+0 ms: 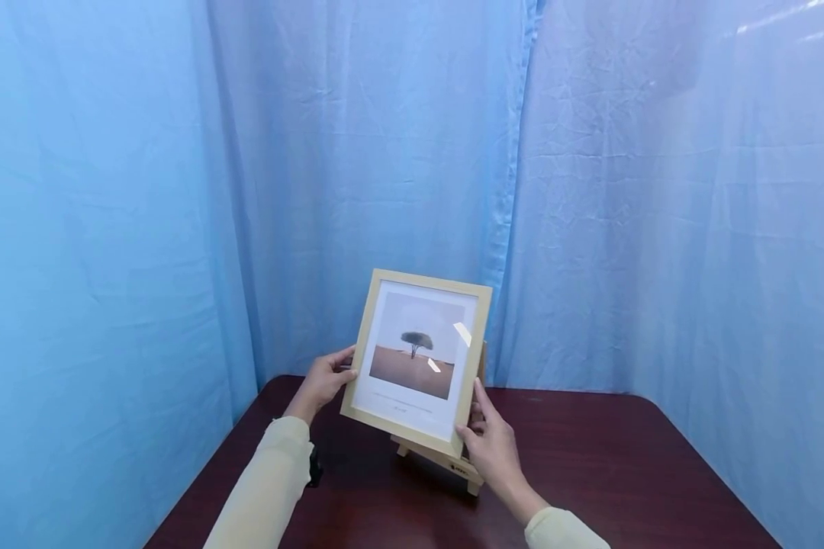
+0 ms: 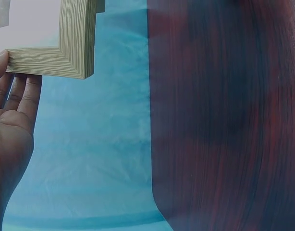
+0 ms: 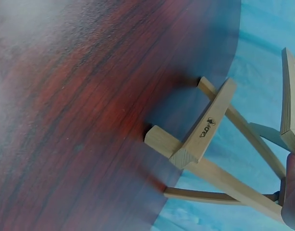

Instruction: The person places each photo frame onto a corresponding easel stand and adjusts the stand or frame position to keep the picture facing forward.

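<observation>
A picture frame (image 1: 422, 427) of pale wood, holding a print of a lone tree, is held tilted between both hands. My left hand (image 1: 326, 383) grips its left edge, thumb on the front and fingers behind; the left wrist view shows the same grip near a frame corner (image 2: 70, 60). On the lower right edge, my right hand (image 1: 493, 442) pinches it with the thumb in front. Behind and below stands a small wooden easel (image 1: 439, 457), mostly hidden by the frame in the head view. In the right wrist view the easel's ledge (image 3: 205, 127) bears dark lettering, with the frame raised apart from it.
The easel stands on a dark red wood-grain table (image 1: 590, 450) with rounded back corners. Blue curtains (image 1: 384, 152) hang behind the table and along both sides. A dark band (image 1: 314, 467) shows at the left wrist.
</observation>
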Available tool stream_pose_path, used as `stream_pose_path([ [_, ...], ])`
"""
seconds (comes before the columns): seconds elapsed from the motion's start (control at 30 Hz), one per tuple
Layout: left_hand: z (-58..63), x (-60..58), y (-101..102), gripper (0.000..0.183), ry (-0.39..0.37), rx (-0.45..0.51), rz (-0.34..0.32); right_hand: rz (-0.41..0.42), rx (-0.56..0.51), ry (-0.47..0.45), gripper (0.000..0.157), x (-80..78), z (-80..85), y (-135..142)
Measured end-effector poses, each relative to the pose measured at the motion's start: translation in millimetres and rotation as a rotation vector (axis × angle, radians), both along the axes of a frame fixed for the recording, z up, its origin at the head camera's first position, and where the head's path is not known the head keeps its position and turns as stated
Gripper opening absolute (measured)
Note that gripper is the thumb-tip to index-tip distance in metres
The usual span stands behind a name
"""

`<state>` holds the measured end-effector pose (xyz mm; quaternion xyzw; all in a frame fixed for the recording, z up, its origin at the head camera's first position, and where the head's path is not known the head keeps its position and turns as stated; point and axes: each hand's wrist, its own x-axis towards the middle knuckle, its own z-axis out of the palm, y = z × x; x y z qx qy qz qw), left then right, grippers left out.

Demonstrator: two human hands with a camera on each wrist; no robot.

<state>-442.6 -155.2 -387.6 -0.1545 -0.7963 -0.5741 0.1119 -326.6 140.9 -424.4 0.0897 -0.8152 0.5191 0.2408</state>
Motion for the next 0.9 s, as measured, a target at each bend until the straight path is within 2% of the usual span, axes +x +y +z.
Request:
stream_pose_path([
  [0.4,-1.9,-0.7,14.3,0.052,-0.038,-0.008,-0.010,-0.017,0.007,0.016,0.086,3.7,-4.0,12.2],
  [0.57,-3.7,-5.9,16.5,0.053,-0.045,-0.002,-0.027,-0.039,-0.006,0.003,0.087,4.4,-5.8,10.7],
  [0.9,-11.3,-9.4,28.3,0.051,-0.016,0.032,-0.048,-0.071,0.012,-0.039,0.086,4.2,-10.4,20.9],
])
